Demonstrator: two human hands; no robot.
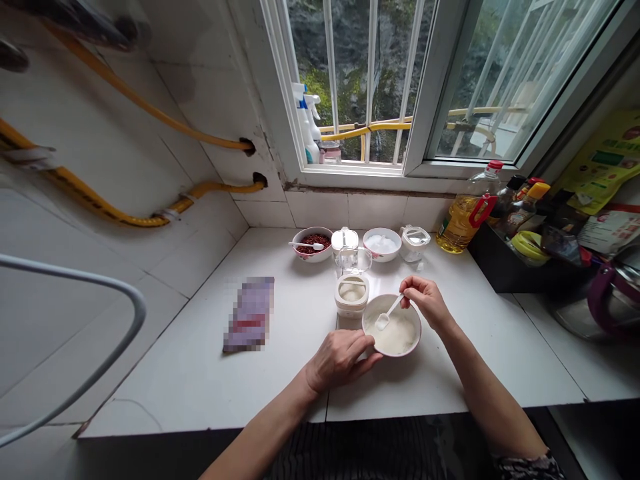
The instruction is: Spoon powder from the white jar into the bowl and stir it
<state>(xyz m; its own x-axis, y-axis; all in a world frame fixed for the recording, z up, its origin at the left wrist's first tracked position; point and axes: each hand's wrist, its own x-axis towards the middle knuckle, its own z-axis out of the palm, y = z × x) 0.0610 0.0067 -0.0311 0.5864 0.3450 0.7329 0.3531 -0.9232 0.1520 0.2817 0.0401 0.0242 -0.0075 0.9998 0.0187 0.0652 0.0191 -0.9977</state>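
Holding a small white spoon (395, 307) in our right hand (425, 300), fingertips and thumb pinched on its handle, we have its scoop end low over the pale powder (397, 339) in the near bowl (419, 335). Our left hand (340, 357) is closed on the near left side of that bowl, fingers at the rim and thumb lower down. The bowl sits on the worktop (300, 387), just right of an open container (351, 309) with pale contents and its clear lid (354, 259) raised on the far side.

Beyond these, near the wall, stand a bowl of dark red bits (301, 253) with another spoon (313, 247) across it, a white-lidded container (345, 239), a bowl of white grains (382, 257) and a clear container (414, 251).

We judge the step in hand to be spoon work in the powder; whether the scoop is loaded, we cannot tell. Any lift from here calls for a level scoop, an unhurried wrist and a steady left hand, since fine powder could spill onto the worktop.
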